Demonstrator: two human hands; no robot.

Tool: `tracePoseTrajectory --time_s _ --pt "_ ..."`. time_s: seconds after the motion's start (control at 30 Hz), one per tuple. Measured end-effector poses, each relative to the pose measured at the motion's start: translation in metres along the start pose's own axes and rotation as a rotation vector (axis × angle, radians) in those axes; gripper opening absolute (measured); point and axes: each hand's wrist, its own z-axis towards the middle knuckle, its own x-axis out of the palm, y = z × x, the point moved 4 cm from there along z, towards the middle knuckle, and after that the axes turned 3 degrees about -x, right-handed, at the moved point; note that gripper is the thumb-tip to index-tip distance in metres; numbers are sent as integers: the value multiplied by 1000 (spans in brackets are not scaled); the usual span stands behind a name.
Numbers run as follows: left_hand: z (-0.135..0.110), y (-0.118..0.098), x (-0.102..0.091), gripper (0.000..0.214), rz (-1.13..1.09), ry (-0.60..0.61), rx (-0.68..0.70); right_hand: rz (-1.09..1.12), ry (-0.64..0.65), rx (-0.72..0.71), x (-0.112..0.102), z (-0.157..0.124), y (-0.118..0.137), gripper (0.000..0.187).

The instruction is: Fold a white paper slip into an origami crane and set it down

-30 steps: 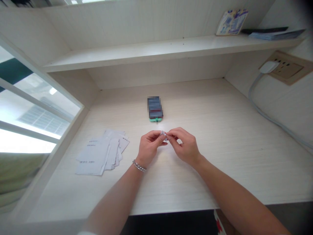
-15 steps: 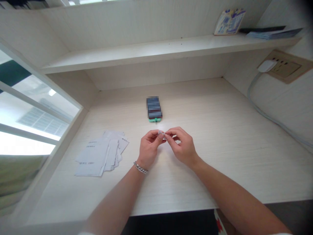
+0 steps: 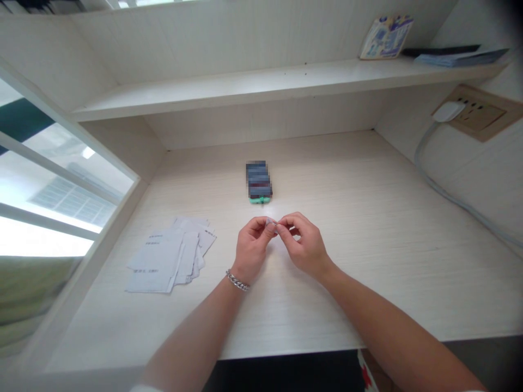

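Over the middle of the desk, a small folded piece of paper (image 3: 269, 221) is pinched between the fingertips of both hands. My left hand (image 3: 254, 242), with a silver chain bracelet (image 3: 237, 280) at the wrist, is closed on its left side. My right hand (image 3: 304, 241) closes thumb and fingers on its right end. Most of the paper is hidden by the fingers. Just beyond the hands lies a phone (image 3: 259, 182) with a green lower edge, its screen blurred out. Left of my left hand is a loose pile of white paper sheets (image 3: 159, 258), some printed.
The pale wooden desk (image 3: 388, 228) has a shelf (image 3: 229, 95) above it, holding a small printed box (image 3: 386, 38) and flat booklets (image 3: 461, 57). A white plug (image 3: 448, 111) sits in the right wall socket, its cable (image 3: 449, 198) trailing down. A barred window (image 3: 61, 179) is at left.
Both hands stay almost in place, pinching the paper, with only slight finger movement. The whole view has shifted a little.
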Motion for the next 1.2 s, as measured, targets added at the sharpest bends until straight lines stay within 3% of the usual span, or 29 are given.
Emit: tracePoseTrajectory --time_s 0.5,0.77,1.2 --pt "1 3 1 20 87 -8 -21 -151 49 22 5 0 -7 10" --pt "1 0 -4 20 116 -49 -32 34 38 90 4 0 -15 14" --pt "1 2 -3 23 64 -69 -123 29 46 97 6 0 -16 18"
